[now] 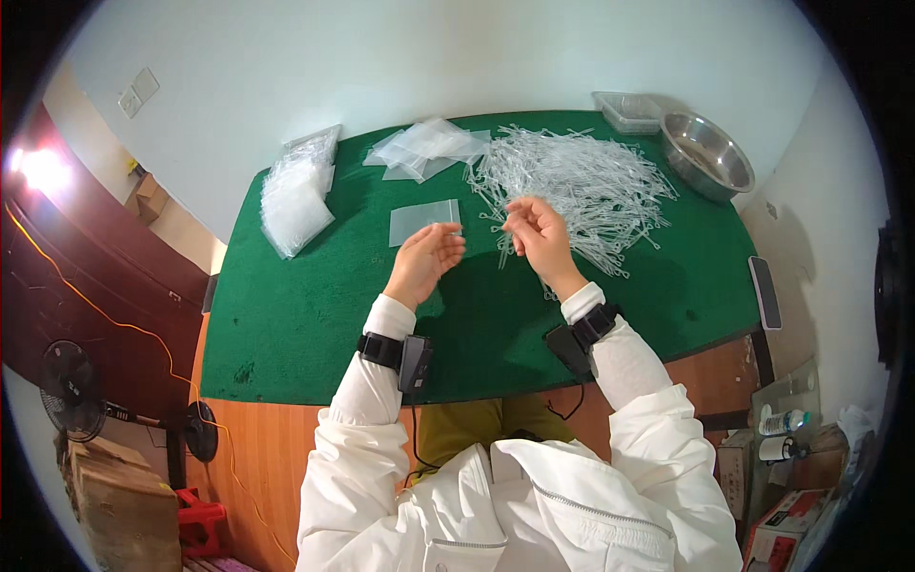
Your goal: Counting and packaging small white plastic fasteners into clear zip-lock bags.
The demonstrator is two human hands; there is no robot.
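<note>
Nearest, the dark cable hanging from the left wrist's black strap could catch on the near edge of the green table if that arm stretched far. Farther in, the clear flat bag lies at the middle of the table, just beyond the left hand; being thin, it would probably slide or crease if a finger brushed it. To its right, the clear hooked pieces overlap in a tangled heap, so tugging one might drag out several or scatter strays. Beyond, the loose bags lie close by the heap's left side, and a wide sweep could mix the two.

As for grip, the left hand is half open, fingers loosely curled, with nothing visible in it; whether its fingertips touch the bag's near right corner, I cannot tell. Slightly farther, the right hand is at the heap's near left edge, fingers bent and thumb close to the index finger; whether a piece is pinched there is unclear.
</note>
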